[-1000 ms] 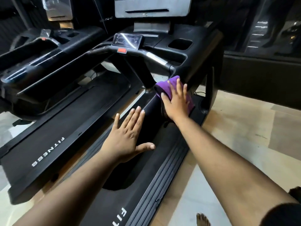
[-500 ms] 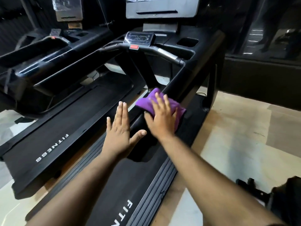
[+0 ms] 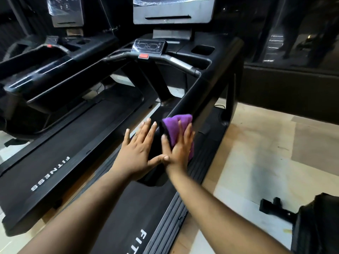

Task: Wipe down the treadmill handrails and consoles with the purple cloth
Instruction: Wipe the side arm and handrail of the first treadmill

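My right hand (image 3: 178, 143) presses the purple cloth (image 3: 176, 123) flat against the near end of the black treadmill's right handrail (image 3: 203, 94), fingers straight over the cloth. Just to its left, my left hand (image 3: 138, 153) rests flat on the same rail, fingers spread, its thumb touching my right hand. Further up are the small control console (image 3: 149, 46) with a red stop button (image 3: 143, 56), the curved front handlebar (image 3: 179, 63) and the large screen (image 3: 173, 10).
A second black treadmill (image 3: 45, 70) stands close on the left, its belt marked FITNESS. Pale tiled floor (image 3: 266, 153) lies to the right, with dark equipment (image 3: 311, 222) at the lower right and a dark low wall (image 3: 293, 85) behind.
My right hand has slid the cloth down the rail toward me and back up slightly. My left hand has moved forward along the rail until its thumb meets my right hand.
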A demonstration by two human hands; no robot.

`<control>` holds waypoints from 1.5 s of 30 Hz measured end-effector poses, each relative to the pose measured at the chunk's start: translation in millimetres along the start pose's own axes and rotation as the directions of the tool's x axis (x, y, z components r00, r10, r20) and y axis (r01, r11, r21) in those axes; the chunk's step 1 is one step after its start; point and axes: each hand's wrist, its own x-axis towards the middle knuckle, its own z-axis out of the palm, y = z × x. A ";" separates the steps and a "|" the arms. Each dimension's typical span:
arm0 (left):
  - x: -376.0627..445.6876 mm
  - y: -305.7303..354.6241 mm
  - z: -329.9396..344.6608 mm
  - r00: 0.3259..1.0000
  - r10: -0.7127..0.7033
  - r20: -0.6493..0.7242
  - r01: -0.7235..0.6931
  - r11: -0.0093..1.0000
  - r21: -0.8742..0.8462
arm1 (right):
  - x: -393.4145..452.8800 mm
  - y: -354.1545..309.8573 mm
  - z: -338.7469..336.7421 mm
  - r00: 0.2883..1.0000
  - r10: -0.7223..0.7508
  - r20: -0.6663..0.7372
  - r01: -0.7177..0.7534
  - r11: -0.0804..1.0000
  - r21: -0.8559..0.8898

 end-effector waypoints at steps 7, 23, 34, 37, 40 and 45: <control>35.3 11.2 -1.8 0.984 -0.037 0.175 0.031 0.999 0.037 | 92.0 31.8 -16.4 0.987 0.163 -0.012 -0.160 0.979 0.123; 220.5 61.4 14.7 0.977 -0.101 0.190 0.094 0.995 0.045 | 312.5 43.6 -60.0 0.980 -0.043 0.196 0.128 0.885 -0.448; 307.5 75.5 28.6 0.976 -0.121 0.184 0.123 0.992 -0.001 | 431.1 61.9 -84.2 0.919 -0.103 0.381 0.324 0.749 -0.578; 318.9 77.5 30.9 0.975 -0.126 0.183 0.127 0.992 0.007 | 440.8 65.2 -79.5 0.950 -0.100 0.295 0.265 0.758 -0.596; 322.8 77.7 30.9 0.975 -0.136 0.174 0.136 0.991 0.011 | 372.3 86.8 -80.7 0.936 -0.233 0.263 0.319 0.879 -0.355; 350.6 85.0 31.6 0.978 -0.111 0.175 0.114 0.994 -0.007 | 390.0 106.3 -88.9 0.906 -0.311 0.288 0.404 0.841 -0.359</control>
